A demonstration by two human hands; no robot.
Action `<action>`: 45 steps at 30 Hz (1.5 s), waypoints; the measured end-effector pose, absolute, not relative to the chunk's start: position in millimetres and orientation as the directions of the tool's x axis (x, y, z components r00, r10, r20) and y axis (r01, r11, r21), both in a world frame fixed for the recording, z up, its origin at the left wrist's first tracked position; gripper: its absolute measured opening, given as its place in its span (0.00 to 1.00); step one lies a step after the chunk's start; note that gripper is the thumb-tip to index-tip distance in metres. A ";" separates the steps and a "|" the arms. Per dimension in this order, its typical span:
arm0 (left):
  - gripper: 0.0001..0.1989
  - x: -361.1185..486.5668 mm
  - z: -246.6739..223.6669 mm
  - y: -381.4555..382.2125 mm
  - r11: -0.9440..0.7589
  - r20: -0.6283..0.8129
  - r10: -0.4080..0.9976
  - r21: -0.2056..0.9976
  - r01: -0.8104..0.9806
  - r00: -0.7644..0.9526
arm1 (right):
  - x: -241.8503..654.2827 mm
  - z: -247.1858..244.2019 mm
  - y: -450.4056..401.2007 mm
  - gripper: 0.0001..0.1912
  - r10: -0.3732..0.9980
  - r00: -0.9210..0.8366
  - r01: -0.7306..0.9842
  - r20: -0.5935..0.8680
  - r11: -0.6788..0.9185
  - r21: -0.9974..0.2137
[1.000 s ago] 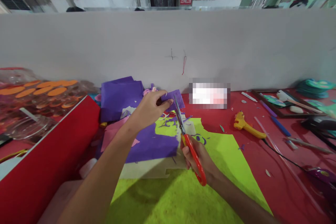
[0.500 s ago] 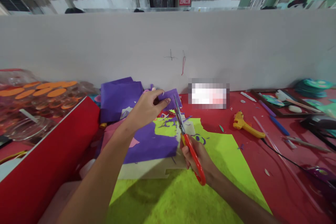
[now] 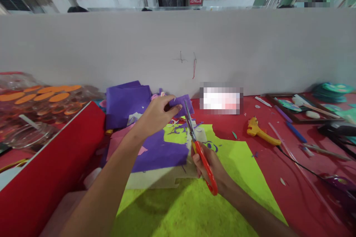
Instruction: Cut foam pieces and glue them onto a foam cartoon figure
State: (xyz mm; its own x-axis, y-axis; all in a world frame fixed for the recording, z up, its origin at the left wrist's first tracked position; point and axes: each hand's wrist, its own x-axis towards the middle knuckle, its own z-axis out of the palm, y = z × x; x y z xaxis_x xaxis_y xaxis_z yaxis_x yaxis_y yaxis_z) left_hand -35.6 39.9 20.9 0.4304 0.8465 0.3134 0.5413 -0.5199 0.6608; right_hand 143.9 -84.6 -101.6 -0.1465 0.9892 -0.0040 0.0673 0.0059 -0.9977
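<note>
My left hand (image 3: 160,114) pinches a small piece of purple felt (image 3: 182,105) between thumb and fingers, above the scraps. Red-handled scissors (image 3: 204,166) are in my right hand (image 3: 210,161), which is closed round the handles. Their blades point away from me and meet the purple piece near its middle. Beneath lie a larger purple sheet (image 3: 164,157), a cream sheet (image 3: 150,179) and a big yellow-green sheet (image 3: 239,177). Thin purple offcuts (image 3: 179,129) are scattered below the blades. A folded purple stack (image 3: 128,103) leans behind my left forearm.
On the right lie a yellow glue gun (image 3: 261,133) with its cord, a blue stick (image 3: 296,132) and a dark tray (image 3: 317,118) of small items. Leftward, a red panel (image 3: 61,155) stands before jars with orange lids (image 3: 59,97). A white partition (image 3: 125,48) closes off the back.
Almost nothing differs. Both hands, the scissors and the purple piece keep nearly the same positions; the whole view has shifted very slightly.
</note>
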 end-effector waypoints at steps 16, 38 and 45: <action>0.12 -35.4 17.8 42.3 -0.522 0.320 0.843 0.683 0.511 0.433 | 144.1 -109.4 -85.2 0.31 0.991 -0.130 0.033 -0.043 -0.039 -0.999; 0.13 -34.1 22.4 39.4 -0.523 0.312 0.841 0.681 0.513 0.442 | 139.1 -110.7 -82.6 0.17 0.967 -0.068 -0.061 -0.247 -0.251 -0.966; 0.13 -34.0 22.8 38.4 -0.513 0.296 0.845 0.685 0.518 0.445 | 141.3 -110.1 -87.0 0.24 0.987 -0.134 -0.034 -0.088 -0.094 -0.995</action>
State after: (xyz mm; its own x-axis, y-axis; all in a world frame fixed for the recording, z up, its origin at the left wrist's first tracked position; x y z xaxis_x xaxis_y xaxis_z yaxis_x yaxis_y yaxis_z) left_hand -34.0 38.4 22.8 0.4449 0.8452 0.2962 0.5177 -0.5126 0.6850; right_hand 141.3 -87.0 -110.1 -0.1336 0.9871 -0.0885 -0.0342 -0.0938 -0.9950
